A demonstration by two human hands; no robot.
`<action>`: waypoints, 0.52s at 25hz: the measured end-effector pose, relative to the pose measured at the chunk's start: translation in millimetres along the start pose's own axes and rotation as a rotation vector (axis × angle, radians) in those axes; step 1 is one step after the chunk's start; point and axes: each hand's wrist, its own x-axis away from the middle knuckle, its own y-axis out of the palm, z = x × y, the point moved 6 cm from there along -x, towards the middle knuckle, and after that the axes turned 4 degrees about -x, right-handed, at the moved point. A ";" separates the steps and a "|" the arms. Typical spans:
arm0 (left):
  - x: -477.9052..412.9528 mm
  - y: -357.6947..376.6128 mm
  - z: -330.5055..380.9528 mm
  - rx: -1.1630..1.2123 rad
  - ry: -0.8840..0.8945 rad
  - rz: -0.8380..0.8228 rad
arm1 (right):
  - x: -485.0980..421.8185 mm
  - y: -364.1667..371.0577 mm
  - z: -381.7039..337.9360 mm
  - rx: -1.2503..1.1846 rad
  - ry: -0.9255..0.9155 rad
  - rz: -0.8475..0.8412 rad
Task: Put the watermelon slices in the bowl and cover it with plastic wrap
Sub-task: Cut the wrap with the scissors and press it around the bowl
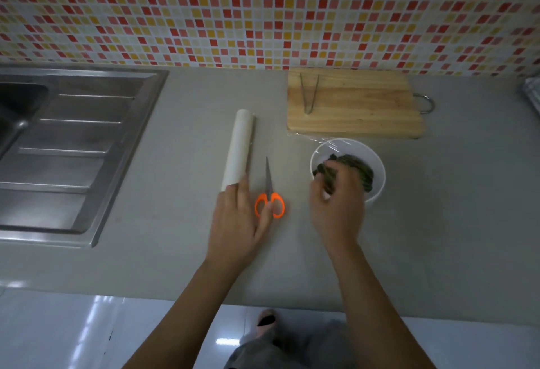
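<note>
White bowl [375, 169] sits on the grey surface [175, 251], just in front of the wooden cutting board [355, 104], and contains the green-rinded watermelon slices [358, 165]. Your right hand [336, 205] is curled over its near rim; its hold cannot be determined. Your left hand [238, 224] lies flat, fingers extended, touching the plastic wrap roll [239, 150] and the orange-handled scissors [270, 193].

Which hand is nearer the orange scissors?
The left hand: it lies against the handles of the scissors. The right hand is off to their right, over the bowl.
</note>
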 end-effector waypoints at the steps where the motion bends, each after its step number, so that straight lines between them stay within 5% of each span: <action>1: -9.7 10.6 17.8 0.155 -0.009 -0.042 | -20.3 -20.0 11.4 -0.046 0.033 0.092; 4: -31.1 47.9 31.5 0.509 -0.278 -0.167 | -62.8 -42.5 52.5 -0.087 0.212 0.073; 8: -27.5 86.3 24.5 0.722 -0.647 -0.245 | -79.0 -12.9 97.1 -0.102 0.420 -0.317; 13: -31.2 107.8 40.5 0.984 -0.866 -0.101 | -107.4 24.4 133.2 -0.253 0.540 -0.665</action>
